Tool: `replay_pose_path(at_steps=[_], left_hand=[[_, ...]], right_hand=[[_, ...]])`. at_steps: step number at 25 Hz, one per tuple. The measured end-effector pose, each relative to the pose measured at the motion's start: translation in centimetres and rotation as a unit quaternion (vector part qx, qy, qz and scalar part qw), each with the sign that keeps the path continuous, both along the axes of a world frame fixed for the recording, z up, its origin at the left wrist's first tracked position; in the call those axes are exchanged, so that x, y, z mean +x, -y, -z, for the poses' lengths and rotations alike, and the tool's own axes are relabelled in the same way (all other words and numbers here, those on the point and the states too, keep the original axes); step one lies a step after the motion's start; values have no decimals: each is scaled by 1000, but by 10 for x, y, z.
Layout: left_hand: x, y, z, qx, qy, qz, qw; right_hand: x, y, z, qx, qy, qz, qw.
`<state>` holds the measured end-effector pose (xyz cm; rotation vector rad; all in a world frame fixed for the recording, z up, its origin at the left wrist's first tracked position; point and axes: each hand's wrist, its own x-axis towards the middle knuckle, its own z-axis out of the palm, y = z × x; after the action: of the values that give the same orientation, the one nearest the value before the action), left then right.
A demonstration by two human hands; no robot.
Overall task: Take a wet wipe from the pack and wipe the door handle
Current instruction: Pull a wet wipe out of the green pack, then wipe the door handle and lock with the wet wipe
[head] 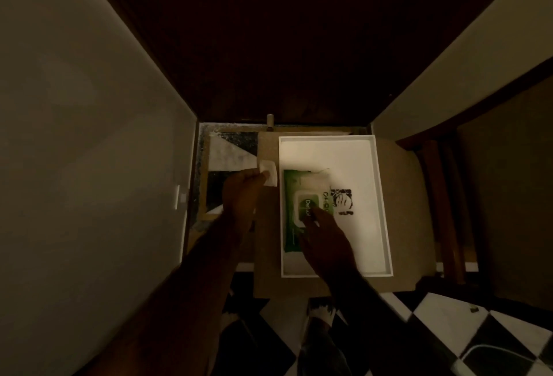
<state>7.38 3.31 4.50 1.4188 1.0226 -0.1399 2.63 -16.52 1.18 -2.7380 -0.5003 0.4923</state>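
Seen from above in dim light, a person's two bare forearms reach forward over a black-and-white checkered tile floor [443,315] toward a flat brown cardboard sheet [401,184] lying at the foot of a dark wooden door [284,40]. A pale wall [74,136] closes in on the left and a second pale wall [449,55] on the right, leaving only a narrow strip of floor between them. One shallow white rectangular tray [380,196] sits on the cardboard, its far rim close to the door's bottom edge and its right half bare except for a black printed mark [344,202]. One green soft plastic pack of wet wipes [294,193] lies inside the tray along its left wall, long side running away from the viewer, with a white-framed lid panel on top carrying a green label; the far end of the pack looks crumpled and pale. The right hand [326,241] rests on the pack, fingers extended and pressing the lid panel, not gripping anything. The left hand [242,196], just left of the tray over the cardboard's edge, pinches one small folded white wipe [268,173] between thumb and fingers, held clear of the pack. The door handle is out of view.
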Motion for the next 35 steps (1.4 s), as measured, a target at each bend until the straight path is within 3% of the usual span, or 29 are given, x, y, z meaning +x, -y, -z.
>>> replay_pose_path(at_steps=[3,5,7,10,12,20,23,29,32,35], left_hand=[[-1,-8,-5,9,11,21,1000],[-2,-13,-11,22,20,33,999],[-4,-15,-26,26,30,46,998],[-5,-13,-56,-7,63,60,996],[-3,-11,-85,-11,81,83,993],[16,-36,-239,32,174,159,971],[26,-53,-299,87,211,174,958],[38,-87,-404,120,253,133,951],[43,-101,-447,146,280,153,936],[47,-111,-471,143,301,138,933]], right_hand=[[6,-9,-5,-90,-34,-33,995],[21,-19,-15,-92,-98,-5,991],[48,-31,-42,48,-186,87,978],[79,-52,-97,342,-275,247,864],[91,-64,-134,401,-275,251,837],[122,-83,-287,485,-291,256,784],[133,-93,-347,485,-290,231,792],[153,-107,-454,435,-244,168,851],[156,-119,-494,397,-232,98,883],[159,-140,-518,398,-199,54,894]])
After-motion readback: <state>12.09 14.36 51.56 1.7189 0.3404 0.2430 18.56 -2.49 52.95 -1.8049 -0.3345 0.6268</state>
